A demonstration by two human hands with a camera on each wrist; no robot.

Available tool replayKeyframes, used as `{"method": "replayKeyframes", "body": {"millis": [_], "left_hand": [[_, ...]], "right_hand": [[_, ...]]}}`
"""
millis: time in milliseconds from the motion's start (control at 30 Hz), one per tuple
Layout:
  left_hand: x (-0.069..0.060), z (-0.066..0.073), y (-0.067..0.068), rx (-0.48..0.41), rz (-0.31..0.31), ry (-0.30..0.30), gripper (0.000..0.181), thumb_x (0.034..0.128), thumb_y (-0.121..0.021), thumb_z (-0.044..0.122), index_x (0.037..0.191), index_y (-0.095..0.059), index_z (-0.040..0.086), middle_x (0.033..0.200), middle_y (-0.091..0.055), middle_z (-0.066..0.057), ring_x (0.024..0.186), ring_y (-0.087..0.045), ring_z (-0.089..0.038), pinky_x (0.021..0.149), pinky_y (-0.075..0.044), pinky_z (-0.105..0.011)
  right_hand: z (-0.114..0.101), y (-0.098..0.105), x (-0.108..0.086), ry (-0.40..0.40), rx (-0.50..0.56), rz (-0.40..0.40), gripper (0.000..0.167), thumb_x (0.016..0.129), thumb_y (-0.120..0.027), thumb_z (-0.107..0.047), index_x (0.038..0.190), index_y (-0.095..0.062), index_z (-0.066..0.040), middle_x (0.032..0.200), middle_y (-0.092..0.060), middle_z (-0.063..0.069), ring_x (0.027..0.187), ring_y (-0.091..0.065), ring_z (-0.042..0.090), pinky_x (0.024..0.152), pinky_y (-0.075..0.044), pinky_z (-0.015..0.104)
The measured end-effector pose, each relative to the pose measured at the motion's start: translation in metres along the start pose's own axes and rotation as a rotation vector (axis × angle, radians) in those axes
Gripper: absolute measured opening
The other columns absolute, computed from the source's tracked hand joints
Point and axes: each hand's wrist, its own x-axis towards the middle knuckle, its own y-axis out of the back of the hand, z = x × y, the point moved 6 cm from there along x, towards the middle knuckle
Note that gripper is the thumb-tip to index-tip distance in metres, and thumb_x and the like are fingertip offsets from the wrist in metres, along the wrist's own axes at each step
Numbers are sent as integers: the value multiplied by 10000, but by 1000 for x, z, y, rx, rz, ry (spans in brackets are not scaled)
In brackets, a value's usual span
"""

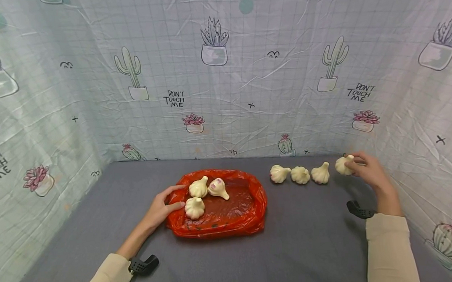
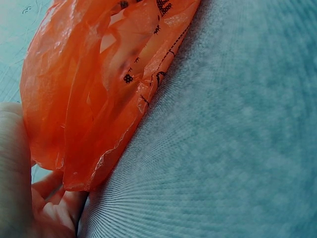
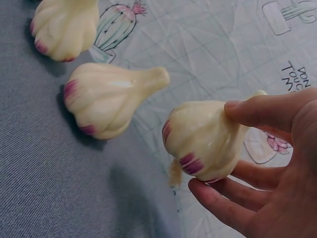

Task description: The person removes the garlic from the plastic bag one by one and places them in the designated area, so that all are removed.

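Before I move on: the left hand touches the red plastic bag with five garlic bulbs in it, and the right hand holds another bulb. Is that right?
Not quite: the head view shows three garlic bulbs in the red plastic bag, not five. The rest stands: the left hand touches the bag, and the right hand holds another bulb.

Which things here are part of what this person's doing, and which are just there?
Part of the job:
- garlic bulb in the right hand
- three bulbs in a row
- red plastic bag, left hand at its edge
- three bulbs inside it

Just there:
- grey table surface
- plant-patterned cloth backdrop
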Motion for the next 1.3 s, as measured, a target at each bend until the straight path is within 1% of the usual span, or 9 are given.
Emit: {"method": "replayKeyframes", "body": {"millis": [167,333,400,467,533,600,800,1033,1300], "left_hand": [[0,0,0,1,-1,-2,516,937,-738,136,1434,-601,162,1450,-580,-198,1184,-634,-307,871,-563,-239],[-1,1,0,-1,1,0,514,935,-741,137,1431,-604,163,1429,-594,-201,1164,-641,-292,865,-566,-242],[-1,2,0,-3,2,-2,515,934,-741,136,1431,-604,156,1427,-595,-204,1156,-643,-278,862,-566,-241],[-2,2,0,-5,1,0,516,933,-741,134,1431,-604,153,1428,-594,-206,1146,-646,-268,857,-568,-242],[-2,2,0,-7,2,3,517,933,-741,134,1431,-605,151,1430,-592,-205,1137,-647,-253,856,-568,-241],[-2,2,0,-8,1,10,518,932,-742,135,1431,-604,153,1429,-592,-206,1126,-652,-246,851,-572,-245],[-1,2,-1,-8,-4,9,515,941,-737,135,1437,-598,151,1441,-584,-211,1115,-665,-240,843,-577,-247],[1,2,-1,-1,-3,-1,510,941,-736,130,1433,-604,156,1456,-577,-202,1131,-663,-267,846,-574,-241],[-2,2,-1,2,-4,9,517,950,-730,153,1447,-591,153,1460,-574,-200,1190,-636,-323,861,-563,-229]], "right_hand": [[8,-1,2,5,-14,30,467,1061,-569,-172,1390,-469,145,1328,-519,299,952,-412,-185,691,-538,186],[15,-1,2,-24,-14,63,476,1053,-578,-180,1389,-467,139,1357,-504,387,943,-456,-160,685,-525,174],[17,-2,3,-34,-20,66,468,1051,-581,-167,1382,-474,146,1379,-487,422,1010,-600,25,682,-505,152],[19,-3,4,-41,-43,58,448,1045,-587,-149,1366,-494,149,1392,-481,432,1146,-644,323,682,-473,114],[21,-6,5,-48,-44,35,435,1042,-586,-125,1359,-496,158,1420,-457,434,1296,-485,595,684,-439,93],[24,-8,6,-54,-49,7,427,1041,-581,-112,1354,-493,165,1447,-430,439,1346,-376,672,705,-424,105],[33,-15,8,-76,-106,-23,418,1035,-581,-118,1340,-508,158,1448,-426,452,1341,-397,655,872,-519,444],[40,-20,6,-118,-62,-86,502,1066,-524,-156,1419,-406,181,1460,-368,500,1336,-422,607,689,-509,154],[42,-20,6,-175,-71,-97,587,1087,-496,-237,1480,-340,171,1465,-365,499,1193,-582,529,722,-561,226]]}}
